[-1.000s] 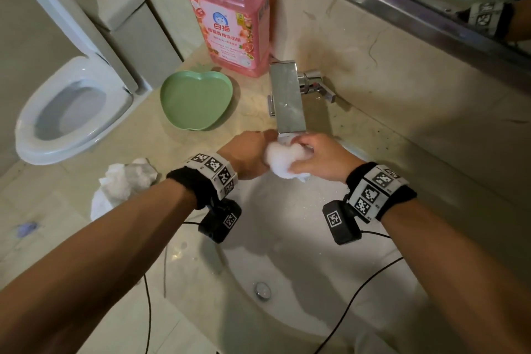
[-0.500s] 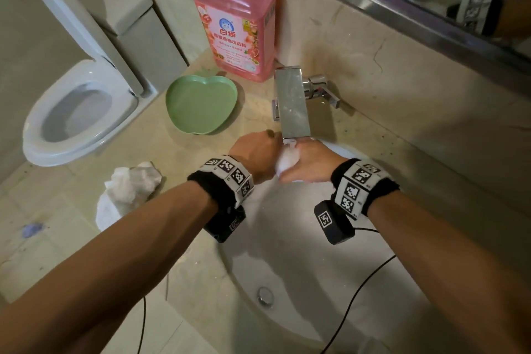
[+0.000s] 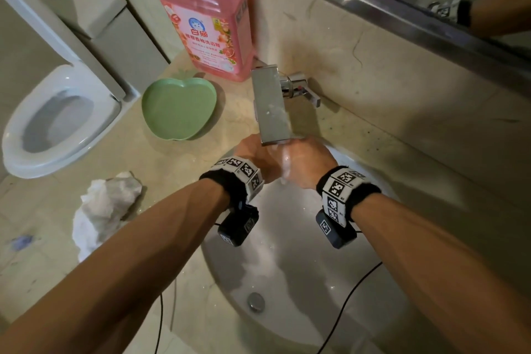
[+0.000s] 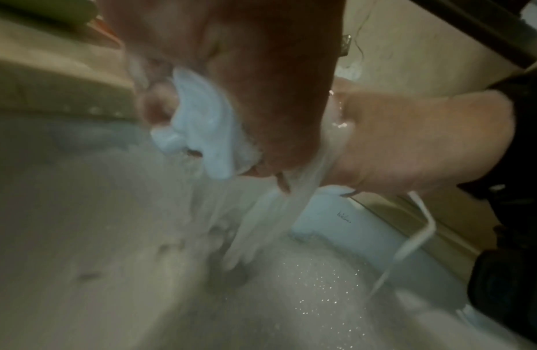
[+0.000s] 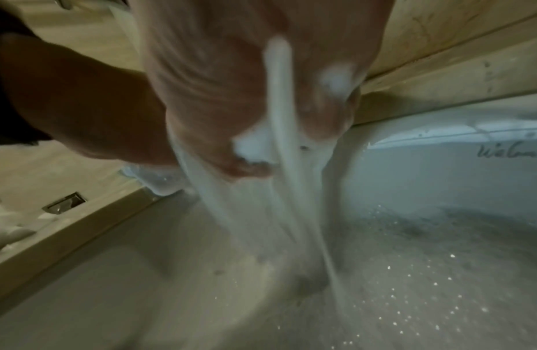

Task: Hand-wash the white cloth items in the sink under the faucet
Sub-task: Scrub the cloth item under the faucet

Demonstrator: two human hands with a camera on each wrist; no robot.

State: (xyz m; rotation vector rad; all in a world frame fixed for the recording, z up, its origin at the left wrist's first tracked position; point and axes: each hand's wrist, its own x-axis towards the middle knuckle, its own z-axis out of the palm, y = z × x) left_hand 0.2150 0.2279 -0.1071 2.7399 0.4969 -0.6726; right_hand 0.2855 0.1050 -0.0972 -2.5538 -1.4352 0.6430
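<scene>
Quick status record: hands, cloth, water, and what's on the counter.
left hand: grips white cloth
right hand: grips same cloth, soapy
position: both directly under faucet, over sink
water: running, streaming off hands into basin
counter: crumpled white cloth, green dish, pink detergent bottle

The head view is moderately lit and warm-toned, fairly sharp, with wide-angle bending toward its edges. Soft shadows fall inside the white ceramic sink basin [image 3: 301, 282] below the fingers. Both wrist views are dim, grainy and heavily motion-blurred; the running water [image 4: 270, 213] below the fingers smears into pale streaks. Tiny bright glints speckle the wet basin floor.
</scene>
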